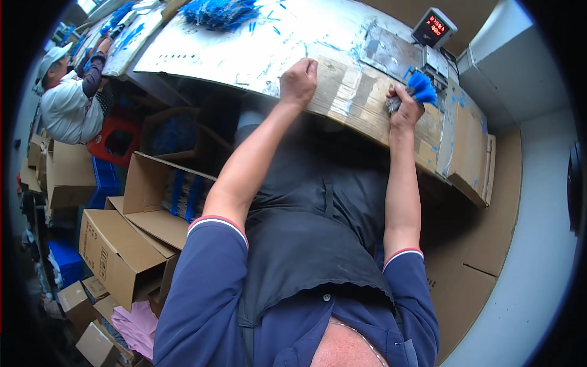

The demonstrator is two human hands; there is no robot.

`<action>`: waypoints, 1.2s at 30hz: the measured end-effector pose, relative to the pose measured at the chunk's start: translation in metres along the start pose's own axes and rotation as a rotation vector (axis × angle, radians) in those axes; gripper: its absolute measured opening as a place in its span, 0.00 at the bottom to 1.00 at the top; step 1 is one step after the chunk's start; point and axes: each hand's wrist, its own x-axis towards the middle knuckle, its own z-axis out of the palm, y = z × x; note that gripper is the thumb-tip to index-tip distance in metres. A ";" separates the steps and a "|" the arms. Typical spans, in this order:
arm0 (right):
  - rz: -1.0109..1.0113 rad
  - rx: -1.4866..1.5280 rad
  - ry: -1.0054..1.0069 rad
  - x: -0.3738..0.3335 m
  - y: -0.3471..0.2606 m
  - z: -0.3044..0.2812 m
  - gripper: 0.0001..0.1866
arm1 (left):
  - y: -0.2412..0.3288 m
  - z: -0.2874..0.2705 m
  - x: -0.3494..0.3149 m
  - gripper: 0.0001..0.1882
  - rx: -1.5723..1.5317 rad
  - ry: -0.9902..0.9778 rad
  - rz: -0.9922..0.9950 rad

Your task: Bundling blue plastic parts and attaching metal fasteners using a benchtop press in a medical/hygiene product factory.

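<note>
The right hand is closing in a fist around a bundle of blue bristles, gripping it at the grey bound end while the blue tips are sticking up past the knuckles. The bundle is looking light and springy, likely to splay if held loosely, so the bound end seems the firmest place to hold. The left hand is resting curled on the cardboard-covered table, holding nothing. Just beyond the right hand a scale is glowing red; farther past the left hand a heap of blue bristles is lying.
</note>
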 end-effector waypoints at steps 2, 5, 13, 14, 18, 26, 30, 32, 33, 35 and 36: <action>0.043 0.001 -0.036 0.000 -0.003 0.005 0.08 | -0.003 -0.004 0.002 0.11 0.011 -0.013 -0.029; 0.098 0.029 -0.067 -0.007 -0.003 0.009 0.06 | -0.011 -0.009 0.001 0.12 0.045 0.003 -0.033; 0.200 0.100 -0.164 0.001 -0.006 -0.009 0.03 | -0.009 -0.007 0.004 0.13 0.123 -0.011 0.027; 0.215 0.071 -0.162 0.000 -0.008 -0.009 0.03 | -0.008 -0.006 0.004 0.13 0.129 -0.027 0.026; 0.289 0.017 -0.155 -0.003 -0.008 -0.006 0.03 | -0.016 -0.005 0.001 0.11 0.094 -0.009 0.097; 0.215 -0.118 0.108 -0.006 -0.028 -0.015 0.04 | -0.013 -0.008 -0.001 0.08 -0.018 -0.063 0.118; 0.165 -0.226 0.191 0.009 -0.043 -0.030 0.05 | -0.009 -0.011 0.005 0.07 -0.023 -0.131 0.046; 0.154 -0.244 0.231 0.025 -0.044 -0.043 0.05 | -0.002 -0.003 0.010 0.08 -0.061 -0.210 -0.148; 0.148 -0.263 0.248 0.032 -0.045 -0.050 0.05 | 0.001 0.007 0.011 0.08 -0.069 -0.231 -0.142; 0.157 -0.260 0.281 0.043 -0.045 -0.052 0.06 | 0.011 0.027 0.016 0.10 -0.246 -0.251 -0.167; 0.162 -0.266 0.312 0.048 -0.045 -0.052 0.06 | 0.017 0.042 0.020 0.10 -0.268 -0.278 -0.156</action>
